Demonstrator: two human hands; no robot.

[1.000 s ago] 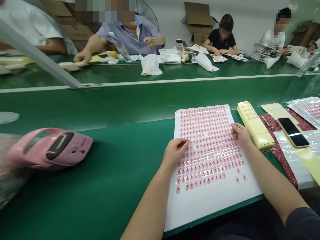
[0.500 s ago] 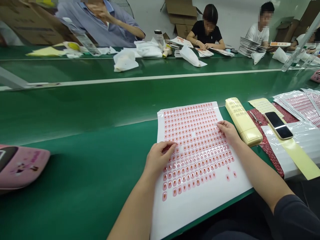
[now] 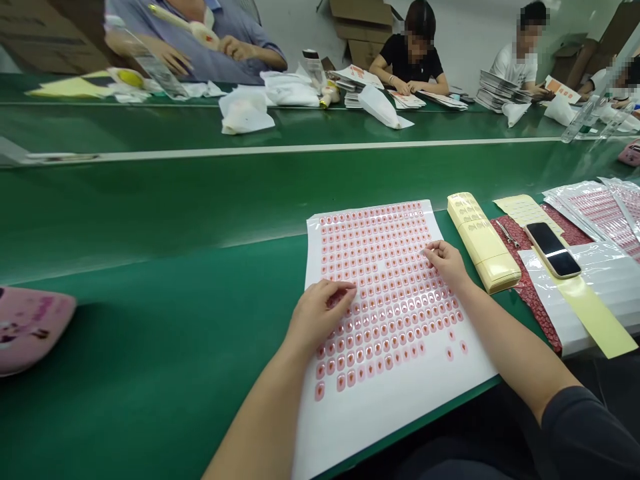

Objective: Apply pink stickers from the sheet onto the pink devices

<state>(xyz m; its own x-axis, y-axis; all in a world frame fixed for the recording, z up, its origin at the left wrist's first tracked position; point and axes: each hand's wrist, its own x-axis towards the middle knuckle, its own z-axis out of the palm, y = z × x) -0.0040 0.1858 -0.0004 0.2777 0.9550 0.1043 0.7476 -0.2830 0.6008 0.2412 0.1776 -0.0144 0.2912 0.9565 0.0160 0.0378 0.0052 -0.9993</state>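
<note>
Left hand (image 3: 320,313) and right hand (image 3: 447,261) on a sheet of pink nail-shaped stickers (image 3: 400,420), flat on the green tabletop (image 3: 150,347); grip narrow on both, with any pinched sticker impossible to tell. Likely risk: a hurried pull tearing a sticker or dragging the loose sheet askew.

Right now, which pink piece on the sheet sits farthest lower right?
The lone pink piece, right of one other single piece, both apart from the rows.
</note>
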